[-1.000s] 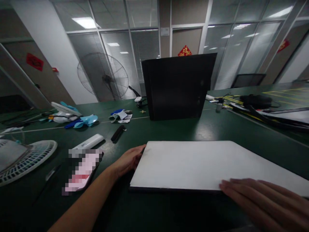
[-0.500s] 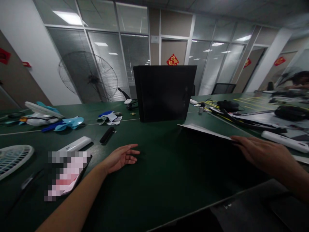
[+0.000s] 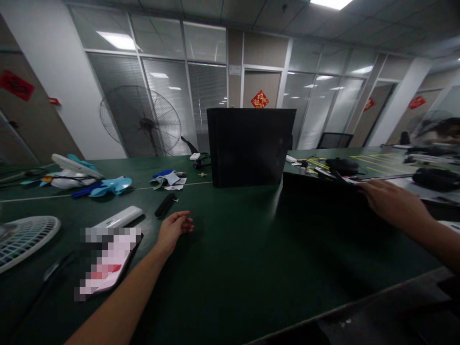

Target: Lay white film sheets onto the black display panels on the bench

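Green tbl point(image 3: 223, 282), dk panel point(image 3: 319, 194) in R hand point(image 3: 393, 202), L hand point(image 3: 172, 231) apart.

One dark panel point(image 3: 323, 203), one upright black box point(image 3: 249, 147).

The left hand point(image 3: 174, 229) has released the panel point(image 3: 319, 191), which the right hand point(image 3: 397, 203) has tilted.

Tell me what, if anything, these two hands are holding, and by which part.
The right hand holds a dark, flat panel by its upper edge, toward the panel's right end. The left hand holds nothing.
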`<control>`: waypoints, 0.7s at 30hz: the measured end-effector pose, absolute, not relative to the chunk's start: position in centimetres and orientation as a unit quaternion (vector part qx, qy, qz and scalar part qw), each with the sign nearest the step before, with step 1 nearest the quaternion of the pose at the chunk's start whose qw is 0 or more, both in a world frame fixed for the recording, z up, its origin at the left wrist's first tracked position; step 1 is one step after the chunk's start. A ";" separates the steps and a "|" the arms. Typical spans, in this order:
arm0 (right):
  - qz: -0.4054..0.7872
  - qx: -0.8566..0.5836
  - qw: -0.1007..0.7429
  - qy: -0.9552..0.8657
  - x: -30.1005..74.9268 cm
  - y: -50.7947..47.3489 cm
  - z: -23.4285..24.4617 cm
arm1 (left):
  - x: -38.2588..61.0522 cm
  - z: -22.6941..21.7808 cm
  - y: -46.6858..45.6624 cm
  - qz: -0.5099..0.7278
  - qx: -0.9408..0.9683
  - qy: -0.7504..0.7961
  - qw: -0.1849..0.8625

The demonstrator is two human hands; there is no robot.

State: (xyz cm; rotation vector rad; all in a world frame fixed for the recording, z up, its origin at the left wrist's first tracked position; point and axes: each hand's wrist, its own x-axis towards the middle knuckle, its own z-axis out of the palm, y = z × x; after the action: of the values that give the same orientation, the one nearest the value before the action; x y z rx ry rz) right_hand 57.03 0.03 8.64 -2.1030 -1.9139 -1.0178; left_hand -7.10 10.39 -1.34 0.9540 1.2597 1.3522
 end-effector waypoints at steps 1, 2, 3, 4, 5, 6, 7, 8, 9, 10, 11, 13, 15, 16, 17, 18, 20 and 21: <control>-0.344 -0.692 0.037 -0.633 57.2 0.3 8.6 | -7.1 -1.4 10.4 0.561 0.398 0.522 0.505; -0.349 -0.688 0.011 -0.636 57.3 0.5 8.5 | -7.2 -1.5 10.4 0.562 0.400 0.520 0.504; -0.349 -0.690 -0.005 -0.635 57.4 0.7 8.5 | -7.2 -1.6 10.4 0.563 0.400 0.518 0.504; -0.342 -0.697 -0.012 -0.630 57.5 1.0 8.3 | -7.3 -1.7 10.5 0.564 0.401 0.515 0.505; -0.333 -0.704 -0.014 -0.628 57.6 1.2 8.2 | -7.4 -1.8 10.6 0.565 0.403 0.512 0.507; -0.325 -0.708 -0.013 -0.627 57.7 1.4 8.1 | -7.5 -1.9 10.7 0.564 0.404 0.509 0.509; -0.320 -0.708 -0.011 -0.629 57.8 1.6 8.0 | -7.6 -2.0 10.8 0.564 0.405 0.507 0.511; -0.320 -0.705 -0.005 -0.633 58.0 1.8 8.0 | -7.7 -2.1 10.8 0.564 0.405 0.505 0.513; -0.324 -0.697 0.002 -0.640 58.1 2.0 7.9 | -7.8 -2.2 10.9 0.565 0.404 0.504 0.513; -0.330 -0.688 0.010 -0.646 58.4 2.2 7.8 | -7.8 -2.3 10.9 0.566 0.404 0.502 0.514; -0.338 -0.681 0.020 -0.650 58.6 2.4 7.8 | -7.9 -2.3 10.9 0.567 0.405 0.501 0.514; -0.346 -0.672 0.031 -0.654 59.0 2.7 7.9 | -8.0 -2.4 10.9 0.567 0.405 0.501 0.514; -0.345 -0.668 0.028 -0.659 59.3 2.9 8.3 | -8.0 -2.3 10.8 0.567 0.406 0.499 0.515; -0.341 -0.666 0.025 -0.663 59.3 3.0 8.6 | -8.1 -2.3 10.7 0.567 0.407 0.497 0.516; -0.336 -0.666 0.023 -0.666 59.3 2.9 8.9 | -8.1 -2.2 10.6 0.567 0.408 0.495 0.517; -0.328 -0.669 0.022 -0.666 59.3 2.9 9.3 | -8.1 -2.2 10.6 0.567 0.409 0.492 0.518; -0.318 -0.689 0.025 -0.651 59.3 2.9 10.2 | -8.1 -2.1 10.5 0.567 0.409 0.490 0.521; -0.317 -0.698 0.028 -0.641 59.4 2.9 10.7 | -8.1 -2.1 10.6 0.567 0.407 0.491 0.521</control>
State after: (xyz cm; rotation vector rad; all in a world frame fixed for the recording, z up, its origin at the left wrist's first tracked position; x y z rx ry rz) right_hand 59.42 2.90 10.71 -2.1550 -1.9795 -0.9784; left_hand -8.11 10.55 -2.14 0.9764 1.1760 1.3580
